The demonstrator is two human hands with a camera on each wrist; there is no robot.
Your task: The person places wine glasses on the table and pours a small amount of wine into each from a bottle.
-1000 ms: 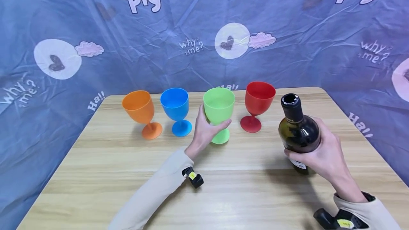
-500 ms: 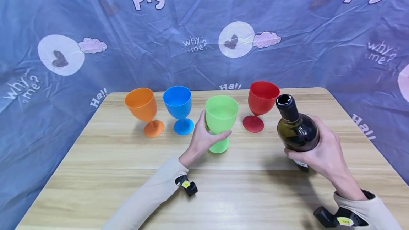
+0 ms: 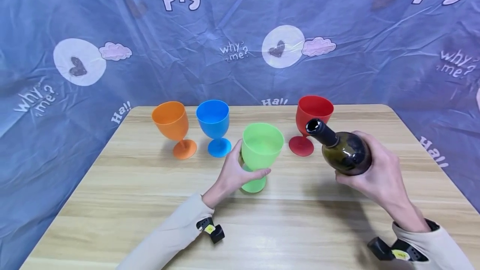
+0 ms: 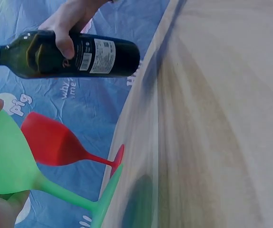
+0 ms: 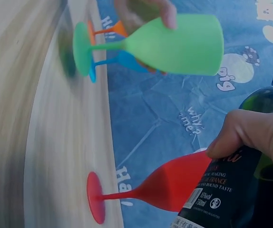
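- Left hand [image 3: 233,171]: half-open, curled round the bowl of one upright green goblet [image 3: 261,149].
- Right hand [image 3: 380,174]: half-open, wrapped round one dark bottle [image 3: 346,153], mouth tilted leftward.
- Red goblet [image 3: 311,113]: beyond, between the hands.

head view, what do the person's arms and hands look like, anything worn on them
The left sleeve and right sleeve are long, plain and off-white. Around each wrist sits a black strap with a black boxy unit and yellow label, print too small to read. The left hand and right hand wear no gloves.
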